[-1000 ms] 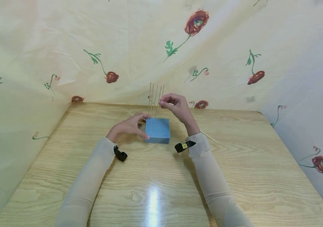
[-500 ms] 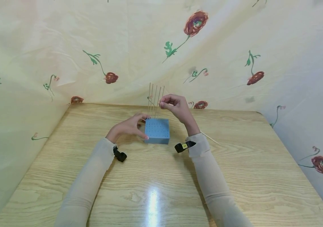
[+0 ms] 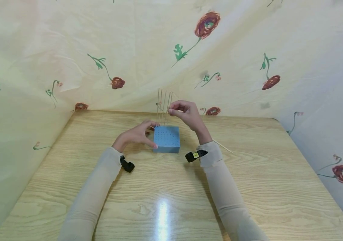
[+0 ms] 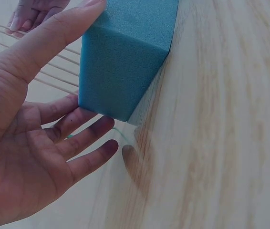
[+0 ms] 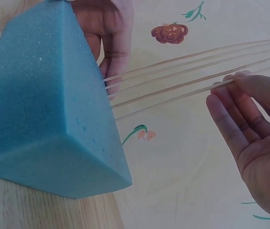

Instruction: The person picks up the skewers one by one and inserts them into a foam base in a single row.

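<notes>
- Blue block point(image 3: 166, 149) stood on the wood-grain desk point(image 3: 129, 207); the left grip point(image 3: 136, 133) held it, some fingertips hidden behind.
- Right grip point(image 3: 187, 113) pinched a thin stick point(image 5: 173, 99) reaching the block, its depth unclear.
- Loose stick point(image 3: 224, 146) emerged from behind the right wrist.
- Flowered sheeting point(image 3: 159, 40) hung behind.

A makeshift recording booth, it seems: flower-printed sheeting point(image 3: 153, 43) fills the upper frame and both sides around a wood-grain table point(image 3: 141, 197), and black wrist cameras point(image 3: 127, 165) show mid-frame. What room lies behind is hidden.
</notes>
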The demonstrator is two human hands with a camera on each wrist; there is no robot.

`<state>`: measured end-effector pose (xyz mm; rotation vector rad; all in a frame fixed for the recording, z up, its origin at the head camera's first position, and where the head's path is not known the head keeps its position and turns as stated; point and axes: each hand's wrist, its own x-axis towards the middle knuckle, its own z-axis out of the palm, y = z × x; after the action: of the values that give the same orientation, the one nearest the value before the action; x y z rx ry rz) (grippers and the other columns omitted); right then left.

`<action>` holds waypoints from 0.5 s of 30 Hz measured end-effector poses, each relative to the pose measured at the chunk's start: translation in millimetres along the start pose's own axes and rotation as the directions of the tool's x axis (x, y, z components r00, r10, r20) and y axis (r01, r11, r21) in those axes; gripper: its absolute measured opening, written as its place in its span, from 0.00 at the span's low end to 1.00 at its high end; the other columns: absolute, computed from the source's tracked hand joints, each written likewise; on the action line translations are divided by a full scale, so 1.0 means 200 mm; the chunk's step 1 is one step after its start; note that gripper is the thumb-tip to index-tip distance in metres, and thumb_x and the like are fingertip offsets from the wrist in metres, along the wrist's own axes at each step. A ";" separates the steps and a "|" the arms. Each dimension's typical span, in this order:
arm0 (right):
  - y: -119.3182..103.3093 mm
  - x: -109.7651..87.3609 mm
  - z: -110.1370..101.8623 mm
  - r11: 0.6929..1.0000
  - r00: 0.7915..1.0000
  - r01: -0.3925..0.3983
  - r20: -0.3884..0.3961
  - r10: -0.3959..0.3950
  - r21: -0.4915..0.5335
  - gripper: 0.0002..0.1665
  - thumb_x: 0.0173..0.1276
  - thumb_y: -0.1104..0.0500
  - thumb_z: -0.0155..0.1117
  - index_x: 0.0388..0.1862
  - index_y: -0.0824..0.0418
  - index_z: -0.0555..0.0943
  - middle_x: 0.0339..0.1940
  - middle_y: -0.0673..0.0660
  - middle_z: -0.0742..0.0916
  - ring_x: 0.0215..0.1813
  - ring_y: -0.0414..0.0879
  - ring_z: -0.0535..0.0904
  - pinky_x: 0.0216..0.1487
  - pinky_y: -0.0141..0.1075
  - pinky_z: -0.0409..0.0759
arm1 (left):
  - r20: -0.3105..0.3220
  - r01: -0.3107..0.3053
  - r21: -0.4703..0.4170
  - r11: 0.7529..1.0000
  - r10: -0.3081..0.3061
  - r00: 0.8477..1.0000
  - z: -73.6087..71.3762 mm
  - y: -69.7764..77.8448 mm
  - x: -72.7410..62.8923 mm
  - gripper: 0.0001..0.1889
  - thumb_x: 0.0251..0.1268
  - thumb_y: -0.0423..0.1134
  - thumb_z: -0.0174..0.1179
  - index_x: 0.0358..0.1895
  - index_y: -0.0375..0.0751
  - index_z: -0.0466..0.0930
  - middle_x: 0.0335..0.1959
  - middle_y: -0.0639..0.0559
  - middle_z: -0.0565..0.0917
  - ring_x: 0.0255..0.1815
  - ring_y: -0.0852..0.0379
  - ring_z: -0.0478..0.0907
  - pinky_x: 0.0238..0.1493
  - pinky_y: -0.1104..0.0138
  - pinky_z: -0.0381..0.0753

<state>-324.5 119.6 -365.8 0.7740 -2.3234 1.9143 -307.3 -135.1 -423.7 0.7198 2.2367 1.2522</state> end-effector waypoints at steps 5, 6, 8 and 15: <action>0.00 0.00 -0.01 1.000 1.000 -0.012 0.012 0.012 -0.014 0.09 0.71 0.67 0.68 0.43 0.75 0.85 0.38 0.53 0.90 0.40 0.40 0.87 0.47 0.33 0.87 | 0.002 -0.007 -0.004 1.000 0.007 1.000 0.00 -0.01 0.00 0.50 0.55 0.41 0.80 0.79 0.45 0.60 0.77 0.44 0.61 0.78 0.40 0.60 0.78 0.43 0.63; 0.00 0.00 -0.01 1.000 1.000 -0.014 0.015 0.014 -0.018 0.09 0.71 0.67 0.68 0.43 0.74 0.85 0.38 0.52 0.90 0.41 0.41 0.87 0.47 0.33 0.87 | 0.003 -0.008 -0.004 1.000 0.008 1.000 0.00 -0.01 0.00 0.49 0.55 0.41 0.80 0.79 0.45 0.61 0.77 0.44 0.61 0.78 0.40 0.60 0.78 0.43 0.63; -0.01 0.00 -0.02 0.999 1.000 -0.019 0.023 0.019 -0.028 0.09 0.71 0.66 0.68 0.44 0.74 0.85 0.39 0.53 0.90 0.41 0.43 0.88 0.46 0.33 0.87 | 0.003 -0.009 -0.005 1.000 0.009 1.000 0.00 -0.01 0.00 0.49 0.55 0.41 0.80 0.79 0.46 0.61 0.78 0.44 0.60 0.78 0.40 0.60 0.78 0.43 0.63; -0.03 -0.01 -0.03 0.996 0.995 -0.067 0.071 0.071 -0.058 0.10 0.71 0.65 0.69 0.45 0.72 0.86 0.40 0.55 0.90 0.42 0.48 0.87 0.45 0.32 0.86 | 0.005 -0.001 -0.005 1.000 0.001 1.000 0.00 -0.01 0.00 0.50 0.54 0.41 0.80 0.79 0.46 0.61 0.78 0.45 0.60 0.78 0.40 0.60 0.78 0.43 0.63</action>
<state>-321.4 125.9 -358.7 0.7815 -2.4660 1.8691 -307.5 -135.0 -425.1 0.7219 2.2291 1.2551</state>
